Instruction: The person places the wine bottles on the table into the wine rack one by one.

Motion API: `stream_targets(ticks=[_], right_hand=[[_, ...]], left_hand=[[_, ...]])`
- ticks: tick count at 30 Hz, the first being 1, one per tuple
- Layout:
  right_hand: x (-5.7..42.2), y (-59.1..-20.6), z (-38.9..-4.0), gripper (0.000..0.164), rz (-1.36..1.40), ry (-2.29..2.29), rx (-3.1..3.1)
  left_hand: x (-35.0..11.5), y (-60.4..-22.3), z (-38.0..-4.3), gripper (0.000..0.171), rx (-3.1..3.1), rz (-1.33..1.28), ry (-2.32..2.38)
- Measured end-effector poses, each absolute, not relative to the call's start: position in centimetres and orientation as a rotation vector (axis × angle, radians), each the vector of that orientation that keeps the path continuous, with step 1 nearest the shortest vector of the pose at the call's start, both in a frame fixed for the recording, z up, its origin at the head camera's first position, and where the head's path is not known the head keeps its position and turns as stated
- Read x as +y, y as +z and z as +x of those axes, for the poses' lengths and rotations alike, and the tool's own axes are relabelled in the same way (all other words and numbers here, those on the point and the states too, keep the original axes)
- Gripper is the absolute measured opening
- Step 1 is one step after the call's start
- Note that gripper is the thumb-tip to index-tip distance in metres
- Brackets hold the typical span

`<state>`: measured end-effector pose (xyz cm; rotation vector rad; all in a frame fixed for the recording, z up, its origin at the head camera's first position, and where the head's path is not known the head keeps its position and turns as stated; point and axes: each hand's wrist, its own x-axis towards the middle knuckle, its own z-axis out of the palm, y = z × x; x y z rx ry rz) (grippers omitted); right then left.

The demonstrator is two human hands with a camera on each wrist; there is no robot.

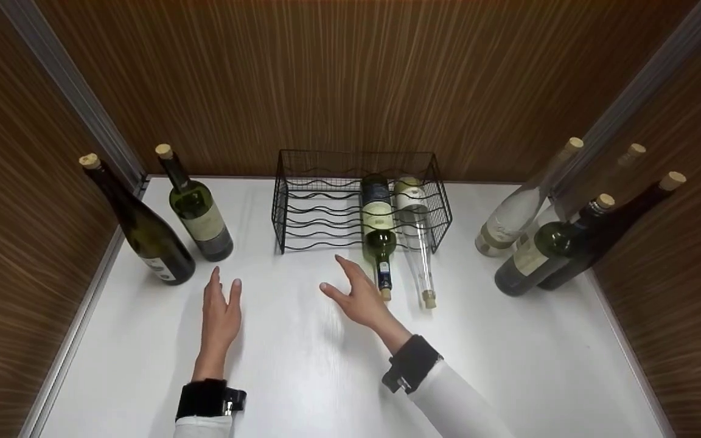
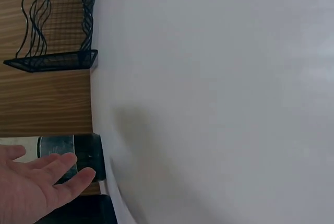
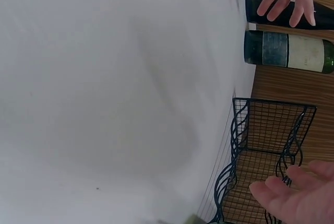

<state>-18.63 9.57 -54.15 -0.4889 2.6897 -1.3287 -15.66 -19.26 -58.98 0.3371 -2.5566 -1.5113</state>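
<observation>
Left hand: the left hand (image 1: 221, 319) is held above the desk (image 1: 302, 377), holding nothing, its thumb well apart from the fingers; the standing green bottle (image 1: 204, 225) is nearest, just beyond the fingertips.
Right hand: the right hand (image 1: 359, 298) is likewise free, thumb and forefinger spread, in front of the rack and beside the neck of the lying green bottle (image 1: 378, 214). The parted fingers leave room to take something between them.
Wire rack: the black wire rack (image 1: 280, 219) stands on the desk near the back panel (image 1: 350, 73). Its wavy bars likely serve to cradle round bottles and keep them from rolling.
Racked bottles: the lying green bottle and the lying clear bottle (image 1: 417, 228) rest side by side in the rack's right part, bases to the back, necks projecting past the front edge, perhaps so they stay within reach.
Left pair: the standing green bottle and a tall dark bottle (image 1: 156, 243) stand upright on their flat bases.
Right cluster: a frosted bottle (image 1: 512, 213), a labelled green bottle (image 1: 530, 261), a dark red bottle (image 1: 630, 219) and a partly hidden clear one stand close together, well apart from both hands.
</observation>
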Motion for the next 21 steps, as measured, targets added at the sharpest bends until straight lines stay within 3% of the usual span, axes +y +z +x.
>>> stream_targets(ticks=[10, 21], right_hand=[[8.5, -54.5, -18.6, 0.073, -0.531, -1.384, 2.581], [7.7, -54.7, -18.6, 0.073, -0.533, -1.387, 2.49]], left_hand=[[-21.0, -58.8, -15.3, 0.076, -2.212, 0.774, -1.436], [-24.0, -57.8, -16.0, 0.091, -2.127, 0.887, -1.501]])
